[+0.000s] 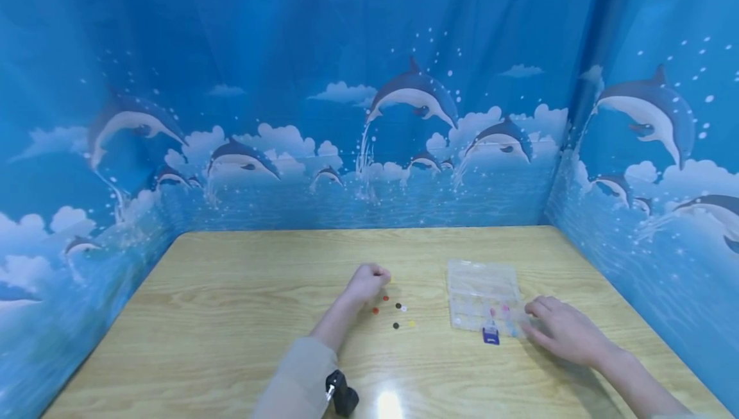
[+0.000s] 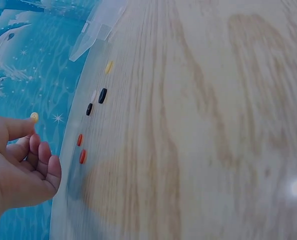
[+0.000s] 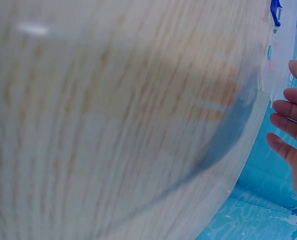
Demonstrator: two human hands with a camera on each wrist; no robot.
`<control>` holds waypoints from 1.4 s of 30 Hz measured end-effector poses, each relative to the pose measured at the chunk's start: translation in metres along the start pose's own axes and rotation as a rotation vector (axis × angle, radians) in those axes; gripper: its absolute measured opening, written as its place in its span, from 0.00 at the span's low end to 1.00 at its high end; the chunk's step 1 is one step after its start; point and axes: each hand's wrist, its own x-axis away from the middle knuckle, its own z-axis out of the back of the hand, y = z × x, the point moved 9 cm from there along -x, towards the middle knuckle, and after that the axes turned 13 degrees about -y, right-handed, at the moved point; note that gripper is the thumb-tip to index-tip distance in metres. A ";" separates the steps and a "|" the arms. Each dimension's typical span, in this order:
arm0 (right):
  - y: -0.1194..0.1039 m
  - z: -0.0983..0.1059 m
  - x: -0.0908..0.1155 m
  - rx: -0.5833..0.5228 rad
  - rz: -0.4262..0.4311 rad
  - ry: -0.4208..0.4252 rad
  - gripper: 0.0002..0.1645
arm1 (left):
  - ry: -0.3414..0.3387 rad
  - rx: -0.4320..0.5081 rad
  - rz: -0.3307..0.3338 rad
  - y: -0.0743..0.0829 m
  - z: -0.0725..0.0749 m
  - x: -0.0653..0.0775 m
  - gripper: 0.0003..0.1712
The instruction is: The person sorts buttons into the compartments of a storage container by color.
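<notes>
Curtain (image 1: pixel 288 34): soft folds, dolphin print, cut off at top and sides. Table (image 1: pixel 231 278): pale wood grain, rounded far corners, near edge out of frame, glare spot at the bottom. Left sleeve (image 1: pixel 303 374) is cropped, black device (image 1: pixel 343 394) on it. Right hand (image 1: pixel 560 329) is beside the box's right edge, fingers apart and slightly bent, nothing in them; can't tell if it touches. Box (image 1: pixel 484 278): clear plastic, lid open, divided cells; pink and blue bits inside too small to ID. Left hand (image 1: pixel 366 283): thumb and index pinch a yellow button (image 2: pixel 34 117), mostly hidden from the head view. Latch (image 1: pixel 491 335): purple, front of box. Between left hand and box, flat discs on the table: two red buttons (image 1: pixel 385 298), two black buttons (image 1: pixel 396 326), white button (image 1: pixel 404 309), another yellow one.
</notes>
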 end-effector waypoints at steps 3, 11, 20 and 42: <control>0.000 0.000 0.000 -0.001 0.001 -0.002 0.17 | 0.004 0.000 -0.031 0.003 -0.003 -0.002 0.06; -0.001 0.001 0.001 0.003 0.004 0.012 0.17 | -0.006 0.016 -0.088 0.020 -0.015 -0.001 0.08; -0.001 0.003 0.002 0.006 0.006 0.025 0.18 | -0.077 -0.013 -0.159 0.036 -0.046 -0.005 0.07; -0.001 0.002 0.002 0.008 0.010 0.039 0.18 | -0.049 -0.021 -0.212 0.046 -0.093 -0.018 0.04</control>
